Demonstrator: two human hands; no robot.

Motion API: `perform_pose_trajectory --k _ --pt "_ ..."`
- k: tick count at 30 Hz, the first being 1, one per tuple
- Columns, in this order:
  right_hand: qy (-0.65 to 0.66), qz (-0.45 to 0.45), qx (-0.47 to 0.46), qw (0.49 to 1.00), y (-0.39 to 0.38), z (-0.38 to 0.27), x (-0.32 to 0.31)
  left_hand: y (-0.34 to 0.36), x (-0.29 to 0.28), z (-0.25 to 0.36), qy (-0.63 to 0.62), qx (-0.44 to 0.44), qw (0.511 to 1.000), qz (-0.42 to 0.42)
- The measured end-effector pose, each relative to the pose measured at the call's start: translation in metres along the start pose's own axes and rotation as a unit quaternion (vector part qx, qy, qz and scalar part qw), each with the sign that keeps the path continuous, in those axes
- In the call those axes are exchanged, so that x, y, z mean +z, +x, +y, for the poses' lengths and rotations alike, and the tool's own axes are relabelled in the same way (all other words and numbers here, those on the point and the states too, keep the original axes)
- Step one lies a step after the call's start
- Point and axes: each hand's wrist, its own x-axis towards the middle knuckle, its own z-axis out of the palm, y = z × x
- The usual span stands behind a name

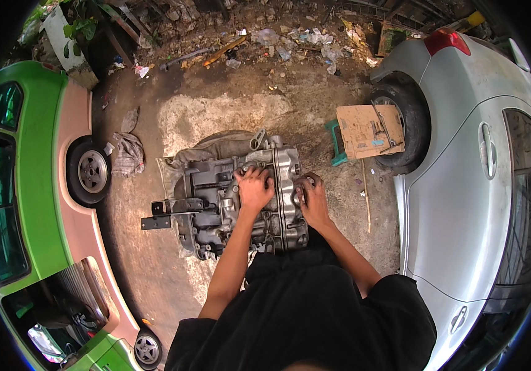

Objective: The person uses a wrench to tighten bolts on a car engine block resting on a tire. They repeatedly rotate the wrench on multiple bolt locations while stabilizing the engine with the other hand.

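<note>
A grey metal engine point(216, 201) lies in front of me, grimy and full of ribs and ports. A smoother metal cover point(287, 185) runs along its right side, and a black bracket point(169, 212) juts out on the left. Over the engine's upper middle, my left hand point(255, 188) has its fingers bent down onto the metal; whatever is under the fingertips is hidden. My right hand point(312, 196) curls its fingers and thumb against the cover's right edge. Fingers of both hands look dark with grease.
Cloth sacking point(228, 147) and a tyre-like round shape lie under the engine. To the right, cardboard point(364, 133) with several tools rests on a green stool point(337, 148). A green vehicle point(37, 154) stands left, a silver car point(457, 154) right. Litter point(315, 38) covers the far ground.
</note>
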Motion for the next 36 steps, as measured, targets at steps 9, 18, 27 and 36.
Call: perform_pose_trajectory --k 9,18,27,36 --pt "0.146 0.033 0.024 0.988 -0.013 0.047 0.013 0.001 0.001 -0.002 -0.018 0.004 1.000 0.000" --pt "0.235 0.106 0.075 0.963 0.026 0.038 0.001 0.000 0.001 -0.001 -0.012 0.010 1.000 0.008" --pt "0.234 -0.037 0.216 0.947 0.108 0.073 0.007 0.000 0.001 -0.001 -0.010 0.007 1.000 0.005" --pt "0.204 -0.098 0.173 0.959 0.134 0.090 0.029 -0.001 0.002 -0.001 -0.008 -0.005 1.000 0.012"
